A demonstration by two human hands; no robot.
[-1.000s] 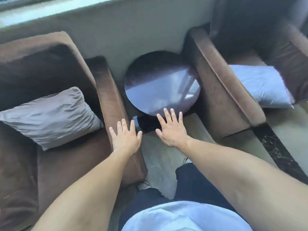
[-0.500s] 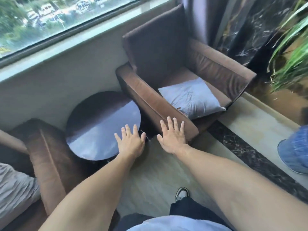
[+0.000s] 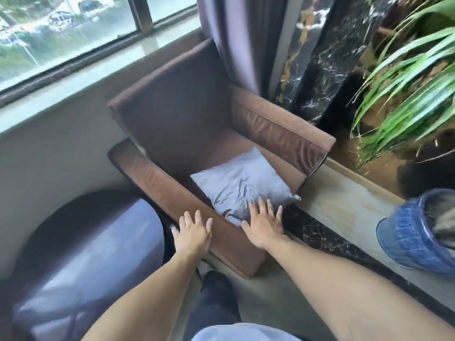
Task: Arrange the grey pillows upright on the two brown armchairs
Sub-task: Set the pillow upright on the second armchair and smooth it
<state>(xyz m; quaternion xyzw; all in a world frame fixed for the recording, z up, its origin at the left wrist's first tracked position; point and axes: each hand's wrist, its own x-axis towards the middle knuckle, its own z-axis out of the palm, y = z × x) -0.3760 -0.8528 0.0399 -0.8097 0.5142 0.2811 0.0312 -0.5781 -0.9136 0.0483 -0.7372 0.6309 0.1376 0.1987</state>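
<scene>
A grey pillow (image 3: pixel 242 184) lies flat on the seat of the right brown armchair (image 3: pixel 172 112), near the seat's front edge. My right hand (image 3: pixel 266 223) is open with fingers spread, its fingertips over the pillow's near edge. My left hand (image 3: pixel 194 232) is open too, held over the front end of the chair's near armrest (image 3: pixel 157 178). Neither hand holds anything. The left armchair and its pillow are out of view.
A round dark glossy side table (image 3: pixel 93 254) stands at the lower left, beside the chair. A window and sill run behind. Purple curtain (image 3: pixel 234 38), black marble column and a green plant (image 3: pixel 413 77) stand at the right. Another person's blue jeans leg (image 3: pixel 408 237) is at the right edge.
The view has swung right from the left armchair to the right one. Both open hands have moved from in front of the round table to the right chair's armrest and pillow.
</scene>
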